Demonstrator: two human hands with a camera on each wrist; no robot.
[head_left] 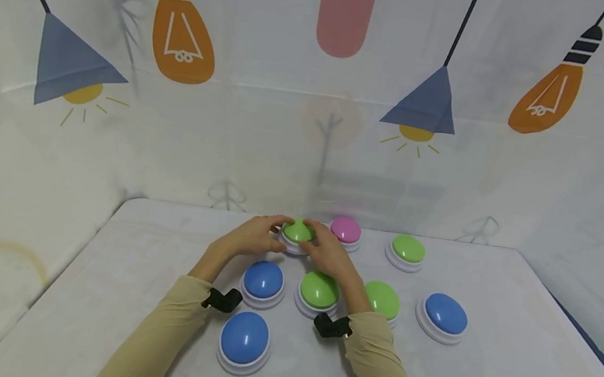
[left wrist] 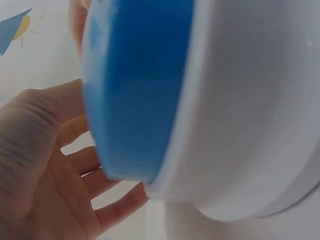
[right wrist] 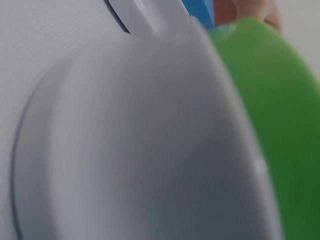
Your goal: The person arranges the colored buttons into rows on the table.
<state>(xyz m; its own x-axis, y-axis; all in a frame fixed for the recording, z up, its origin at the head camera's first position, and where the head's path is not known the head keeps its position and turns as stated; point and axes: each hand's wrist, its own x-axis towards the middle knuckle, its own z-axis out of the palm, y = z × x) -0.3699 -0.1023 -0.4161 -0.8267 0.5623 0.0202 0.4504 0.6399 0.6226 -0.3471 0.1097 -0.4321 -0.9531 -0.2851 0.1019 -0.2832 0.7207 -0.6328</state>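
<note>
At the table's far edge, a round green push button (head_left: 298, 230) on a white base sits between both hands. My left hand (head_left: 253, 236) grips its left side, fingers and thumb bent around the rim. From the right, my right hand (head_left: 329, 255) holds the same button, thumb near the front of the base. A pink button (head_left: 346, 229) stands just behind the right hand. Close to the left wrist camera, a blue button (left wrist: 140, 90) covers part of the left hand (left wrist: 55, 165). Another green button (right wrist: 280, 125) fills much of the right wrist view, leaving little of a hand visible.
Two blue buttons (head_left: 244, 337) stand near the left forearm. Below the right wrist is a green button (head_left: 319, 290); another green one (head_left: 382, 300) is partly hidden by the sleeve. Farther right are a green button (head_left: 409, 248) and a blue button (head_left: 445, 313). A printed curtain (head_left: 262, 140) hangs behind the table.
</note>
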